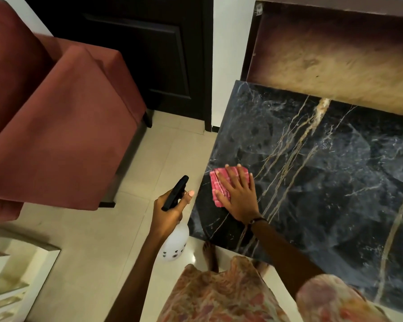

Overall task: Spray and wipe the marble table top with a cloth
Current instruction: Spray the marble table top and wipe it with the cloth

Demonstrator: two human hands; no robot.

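Head view showed the right hand (pixel 239 198) pressing flat, spread fingers on the pink cloth (pixel 219 184) near the marble table top (pixel 323 163) edge, while the left hand (pixel 170 210) gripped the spray bottle (pixel 175 242).

I see glossy black marble on the bench (pixel 323 173), a ribbed pink cloth (pixel 215 182), a translucent plastic spray bottle (pixel 175 242), matt velvety red sofa (pixel 56 135), shiny floor tiles (pixel 98 240).

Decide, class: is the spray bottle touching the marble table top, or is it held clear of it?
Apart. In the head view the left hand holds the spray bottle beside the marble table top, and pale floor shows between the bottle and the table's edge.
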